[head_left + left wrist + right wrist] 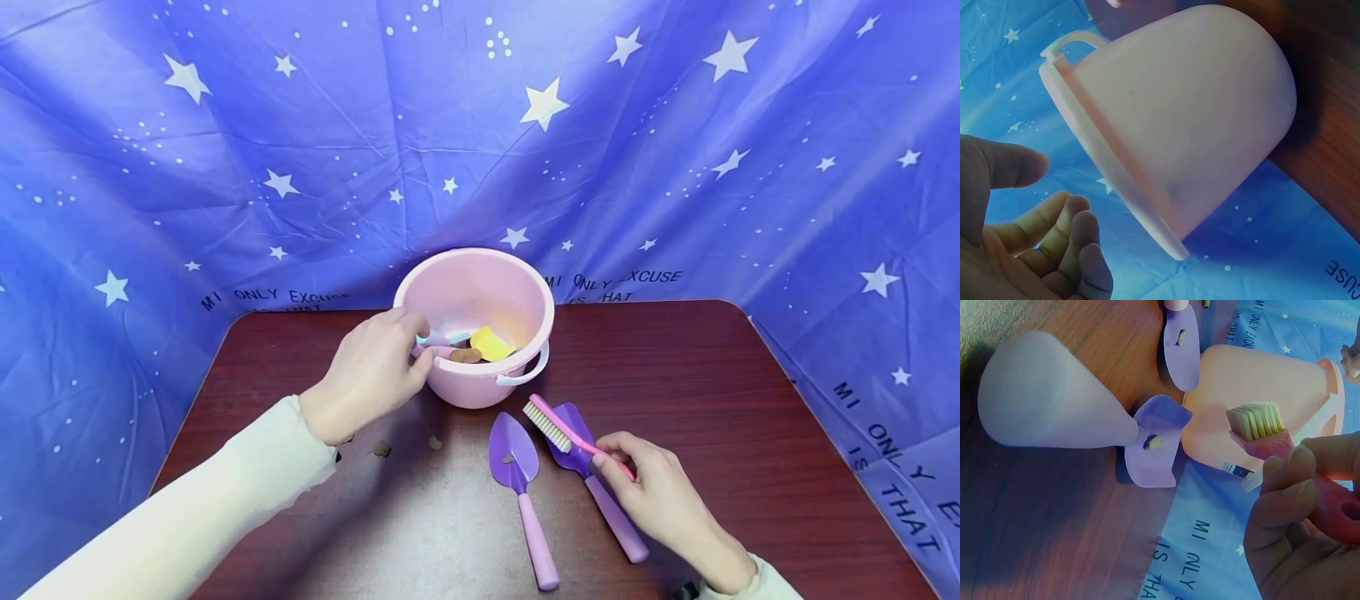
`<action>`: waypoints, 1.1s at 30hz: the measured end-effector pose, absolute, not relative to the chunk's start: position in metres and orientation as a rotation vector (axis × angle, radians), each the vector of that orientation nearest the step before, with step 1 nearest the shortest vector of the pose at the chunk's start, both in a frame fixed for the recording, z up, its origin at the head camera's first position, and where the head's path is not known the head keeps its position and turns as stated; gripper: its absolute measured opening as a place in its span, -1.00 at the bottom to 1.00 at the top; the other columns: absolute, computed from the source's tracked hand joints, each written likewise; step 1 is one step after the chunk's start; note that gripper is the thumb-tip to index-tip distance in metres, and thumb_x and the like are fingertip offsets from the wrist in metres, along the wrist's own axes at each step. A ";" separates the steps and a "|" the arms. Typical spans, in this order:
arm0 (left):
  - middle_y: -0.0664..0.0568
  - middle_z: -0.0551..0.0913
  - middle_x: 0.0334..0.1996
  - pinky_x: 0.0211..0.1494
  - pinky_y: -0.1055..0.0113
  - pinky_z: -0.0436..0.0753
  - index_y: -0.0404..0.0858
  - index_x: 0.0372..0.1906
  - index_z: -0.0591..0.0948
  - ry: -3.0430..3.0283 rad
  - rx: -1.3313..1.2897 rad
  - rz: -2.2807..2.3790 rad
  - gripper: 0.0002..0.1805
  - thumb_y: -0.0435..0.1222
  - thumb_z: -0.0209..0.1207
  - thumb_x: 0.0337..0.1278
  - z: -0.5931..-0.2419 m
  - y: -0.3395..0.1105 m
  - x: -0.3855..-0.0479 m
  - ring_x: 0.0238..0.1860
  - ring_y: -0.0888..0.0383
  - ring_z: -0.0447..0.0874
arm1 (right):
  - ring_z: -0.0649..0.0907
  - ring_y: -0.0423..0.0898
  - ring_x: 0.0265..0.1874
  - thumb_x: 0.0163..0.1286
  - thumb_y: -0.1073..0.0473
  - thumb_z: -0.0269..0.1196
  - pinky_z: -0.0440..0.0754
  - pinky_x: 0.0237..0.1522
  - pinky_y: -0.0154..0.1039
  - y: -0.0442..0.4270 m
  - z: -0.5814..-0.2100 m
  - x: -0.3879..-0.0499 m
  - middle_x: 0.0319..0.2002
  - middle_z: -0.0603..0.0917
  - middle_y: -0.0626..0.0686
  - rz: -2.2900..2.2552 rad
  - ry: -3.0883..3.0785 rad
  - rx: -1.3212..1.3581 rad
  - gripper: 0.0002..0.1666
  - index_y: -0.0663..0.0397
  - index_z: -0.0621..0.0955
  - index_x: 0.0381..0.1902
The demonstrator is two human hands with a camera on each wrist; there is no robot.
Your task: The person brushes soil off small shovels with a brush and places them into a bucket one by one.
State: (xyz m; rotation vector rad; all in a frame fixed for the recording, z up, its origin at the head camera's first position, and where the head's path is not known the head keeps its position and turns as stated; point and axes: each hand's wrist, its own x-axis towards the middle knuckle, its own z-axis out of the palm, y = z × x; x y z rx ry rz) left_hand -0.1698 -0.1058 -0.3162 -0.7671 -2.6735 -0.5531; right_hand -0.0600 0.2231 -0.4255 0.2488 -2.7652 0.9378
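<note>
Between thumb and fingers, my right hand [660, 492] [1297, 519] pinches the handle of a pink brush [573, 437] [1272, 444], its pale bristles facing left in the head view. Under the brush lies a purple shovel [615, 512] [1154, 465], and left of it a purple trowel [513, 450] [1182, 350]. My left hand [378, 367] [1041, 250] is at the left rim of a pink bucket [472, 387] [1191, 106] [1254, 394], fingers loosely bent, with nothing between them in the left wrist view. Inside the bucket are a yellow piece [491, 343] and other handled items.
Small dry bits [381, 448] lie on the dark red wooden table [675, 375] left of the trowel, and one more rests on the trowel blade. The bucket's white handle [525, 372] hangs at its right front. A blue star-patterned cloth [375, 125] surrounds the table.
</note>
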 end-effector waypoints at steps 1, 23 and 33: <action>0.05 0.52 -0.48 -0.39 0.16 0.49 -0.28 -0.34 0.59 -2.671 -0.764 -0.561 -0.85 -0.27 0.24 0.01 -0.316 -0.107 -0.168 -0.46 0.08 0.49 | 0.37 -0.32 -0.71 0.23 0.22 0.33 0.30 -0.67 -0.41 0.223 -0.425 -0.060 -0.60 0.46 -0.30 0.937 -2.765 0.249 -0.86 -0.16 0.61 -0.31; 0.19 0.40 -0.57 -0.42 0.24 0.44 -0.17 -0.39 0.56 -2.667 -0.894 -0.456 -0.80 -0.19 0.33 -0.08 -0.363 -0.109 -0.114 -0.54 0.15 0.42 | 0.35 -0.36 -0.72 0.20 0.26 0.34 0.31 -0.67 -0.40 0.228 -0.424 -0.060 -0.59 0.48 -0.29 0.902 -2.751 0.240 -0.83 -0.13 0.62 -0.30; 0.28 0.32 -0.59 -0.46 0.33 0.41 -0.10 -0.44 0.53 -2.695 -0.912 -0.520 -0.80 -0.17 0.34 -0.10 -0.387 -0.098 -0.097 -0.55 0.27 0.35 | 0.36 -0.35 -0.71 0.21 0.25 0.33 0.31 -0.66 -0.40 0.230 -0.423 -0.059 -0.59 0.48 -0.29 0.898 -2.753 0.231 -0.84 -0.13 0.62 -0.29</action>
